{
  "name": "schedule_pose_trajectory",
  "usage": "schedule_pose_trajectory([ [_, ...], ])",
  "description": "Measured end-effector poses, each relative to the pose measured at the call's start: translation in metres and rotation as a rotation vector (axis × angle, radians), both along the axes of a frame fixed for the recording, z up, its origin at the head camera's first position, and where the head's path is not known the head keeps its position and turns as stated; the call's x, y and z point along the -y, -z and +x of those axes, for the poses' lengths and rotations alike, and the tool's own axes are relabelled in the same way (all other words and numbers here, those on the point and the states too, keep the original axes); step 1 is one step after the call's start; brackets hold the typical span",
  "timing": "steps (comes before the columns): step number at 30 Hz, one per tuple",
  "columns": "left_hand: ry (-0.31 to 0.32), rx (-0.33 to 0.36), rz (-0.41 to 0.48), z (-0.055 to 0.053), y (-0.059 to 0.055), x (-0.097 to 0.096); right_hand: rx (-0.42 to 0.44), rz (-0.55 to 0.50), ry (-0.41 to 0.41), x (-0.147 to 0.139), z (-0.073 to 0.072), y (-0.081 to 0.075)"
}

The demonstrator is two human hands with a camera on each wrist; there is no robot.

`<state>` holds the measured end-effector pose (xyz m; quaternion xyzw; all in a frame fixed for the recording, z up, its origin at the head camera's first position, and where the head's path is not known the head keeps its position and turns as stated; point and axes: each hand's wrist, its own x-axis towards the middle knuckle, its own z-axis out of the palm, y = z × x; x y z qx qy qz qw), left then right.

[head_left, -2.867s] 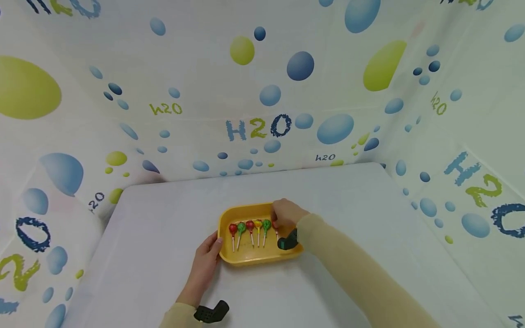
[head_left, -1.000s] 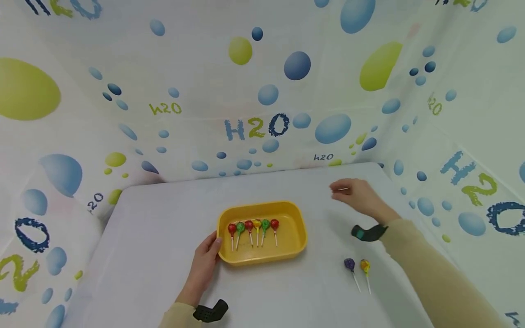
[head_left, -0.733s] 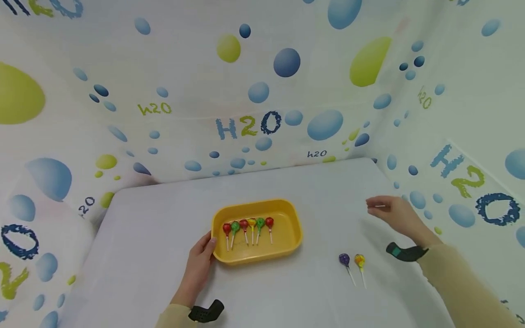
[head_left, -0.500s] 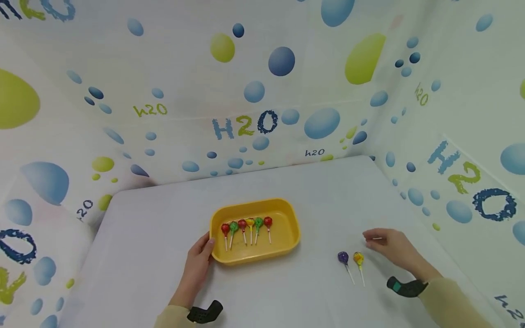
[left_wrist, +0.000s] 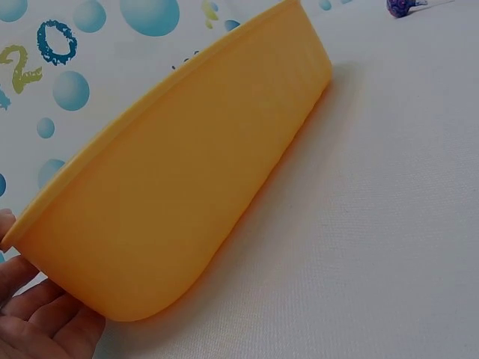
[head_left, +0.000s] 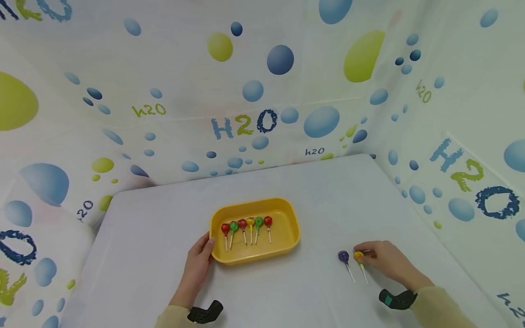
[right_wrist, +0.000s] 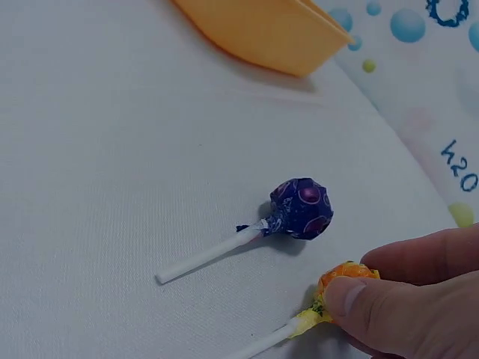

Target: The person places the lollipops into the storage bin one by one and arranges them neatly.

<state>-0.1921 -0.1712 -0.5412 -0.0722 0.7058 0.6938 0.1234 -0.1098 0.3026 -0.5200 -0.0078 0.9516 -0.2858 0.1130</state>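
Observation:
My left hand (head_left: 198,259) grips the left end of a yellow tray (head_left: 293,228), thumb over the rim and fingers against the outer wall, as the left wrist view also shows. Inside the tray several red, green and yellow lollipops lie in a row; the rightmost is a red lollipop (head_left: 268,221). To the right of the tray, my right hand (head_left: 387,260) pinches the wrapped head of a yellow-orange lollipop (right_wrist: 337,288) between thumb and fingers. Just left of it a purple lollipop (right_wrist: 301,208) lies on the table, its white stick pointing toward me.
The white table (head_left: 172,205) stretches around the tray. Behind it and at the sides hangs a white curtain (head_left: 184,59) printed with blue and green drops and lettering. A dark band (head_left: 205,313) sits on each wrist.
My right hand has left the tray, where a red lollipop now lies at the row's right end, swung right, and come down onto the yellow-orange lollipop. The left hand keeps its hold.

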Motion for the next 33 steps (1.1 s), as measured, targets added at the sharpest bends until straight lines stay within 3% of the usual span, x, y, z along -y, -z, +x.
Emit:
schedule_pose_trajectory([
  [5,0.004,-0.009,0.003,0.001,-0.002,0.000,-0.028,0.036,-0.022,0.000,-0.005,-0.004],
  [8,0.007,-0.015,0.001,0.001,-0.002,0.001,-0.084,0.048,-0.053,0.003,-0.017,-0.016],
  [13,0.002,-0.021,-0.005,0.000,-0.001,0.003,-0.178,0.014,-0.118,0.027,-0.051,-0.053],
  [17,-0.008,-0.013,-0.015,-0.001,0.001,0.003,-0.198,-0.034,-0.181,0.067,-0.083,-0.078],
  [20,-0.014,-0.012,-0.025,-0.001,0.003,0.003,-0.180,-0.049,-0.219,0.104,-0.105,-0.088],
  [27,-0.018,-0.024,-0.041,0.002,0.005,0.003,-0.047,0.009,-0.216,0.178,-0.144,-0.080],
  [33,-0.018,-0.028,-0.050,0.002,0.005,0.002,-0.019,0.176,-0.265,0.206,-0.156,-0.061],
])
